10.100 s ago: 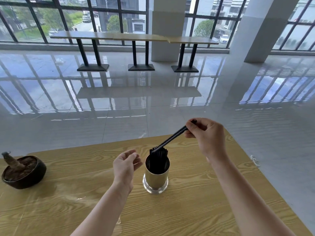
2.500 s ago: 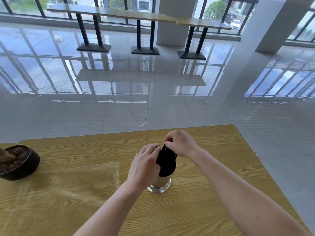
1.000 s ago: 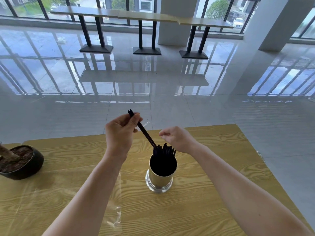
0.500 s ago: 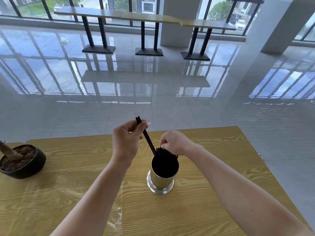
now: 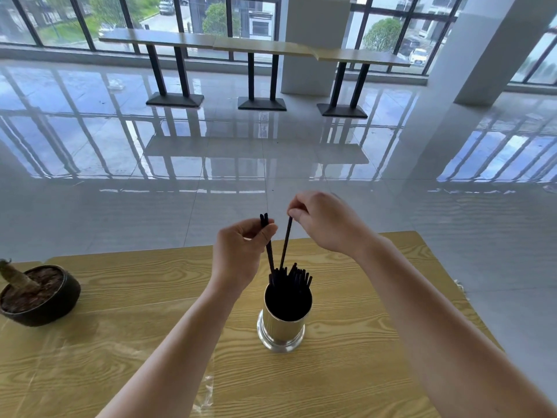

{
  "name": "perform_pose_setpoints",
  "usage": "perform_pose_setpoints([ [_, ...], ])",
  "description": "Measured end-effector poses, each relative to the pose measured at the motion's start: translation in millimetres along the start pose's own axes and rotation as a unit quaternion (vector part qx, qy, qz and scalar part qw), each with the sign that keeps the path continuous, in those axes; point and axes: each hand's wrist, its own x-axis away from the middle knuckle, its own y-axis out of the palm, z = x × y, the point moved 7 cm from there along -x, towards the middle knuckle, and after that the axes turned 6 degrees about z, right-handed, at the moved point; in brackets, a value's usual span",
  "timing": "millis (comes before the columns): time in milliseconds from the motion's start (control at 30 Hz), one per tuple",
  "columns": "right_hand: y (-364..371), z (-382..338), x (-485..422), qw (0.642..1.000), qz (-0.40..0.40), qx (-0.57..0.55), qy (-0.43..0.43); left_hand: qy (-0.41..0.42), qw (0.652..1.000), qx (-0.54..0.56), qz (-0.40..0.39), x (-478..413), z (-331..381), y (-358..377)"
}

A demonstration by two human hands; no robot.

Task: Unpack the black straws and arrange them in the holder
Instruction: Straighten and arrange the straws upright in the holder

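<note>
From the head view, we see the holder [image 5: 284, 315], a gold-coloured metal cylinder on a flared silvery base, standing upright on the wooden table [image 5: 346, 372] just below the centre of the frame; the black straws [image 5: 294, 276] stand bunched inside it, their tips fanning a little above the rim; most of the task's thing is therefore already in place.

Above the holder, in the middle of the frame, our left hand [image 5: 241, 251] pinches a pair of straws [image 5: 266, 236] near their upper ends, and their lower ends reach down among the bunch; our right hand [image 5: 325, 221] pinches a single straw [image 5: 286, 239] at its very top, which slants down into the holder likewise; both hands are closed in a fingertip grip, neither is free.

We judge the straws to be very light, thin and fairly stiff, yet smooth enough to slip between the fingers and easy to kink if squeezed hard; the best hold is near the top end, lightly, so the lower end can be steered into the gaps; the holder looks heavy-based and steady, though a sideways tug on a snagged straw could tip it.

At the lower left a sheet of clear wrapping [image 5: 105, 357] lies flat on the table; at the left edge sits a dark bowl-shaped pot [image 5: 42, 309] with soil and a stump.
</note>
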Motion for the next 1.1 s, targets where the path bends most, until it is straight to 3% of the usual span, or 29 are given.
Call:
perform_pose_setpoints([
  [367,-12.5,-27.5,14.1,0.999,0.020,-0.039,0.008,0.067,0.996,-0.049,-0.029,11.4,24.8,13.2],
  [467,-20.3,-24.8,18.9,0.995,0.040,-0.094,0.010,0.074,0.995,-0.057,-0.016,11.9,28.4,5.0],
  [600,-22.2,9.9,34.2,0.983,0.084,-0.154,0.060,0.057,0.996,0.024,0.061,2.4,34.3,-28.2],
  [700,-2.4,41.0,53.4,0.966,0.076,-0.208,0.133,-0.002,0.981,0.163,0.102,-4.6,31.8,-51.0],
  [800,32.8,51.2,73.0,0.923,0.017,-0.320,0.213,-0.114,0.933,0.315,0.131,-5.0,13.0,-53.9],
  [867,54.6,48.9,81.9,0.863,-0.005,-0.441,0.247,-0.174,0.899,0.371,0.151,-0.9,-1.0,-48.9],
  [1000,56.7,49.6,88.0,0.739,0.072,-0.615,0.265,-0.237,0.872,0.383,0.192,12.0,-26.9,-42.0],
  [1100,48.3,51.3,86.9,0.719,0.145,-0.628,0.261,-0.272,0.854,0.391,0.211,19.4,-43.0,-37.2],
])
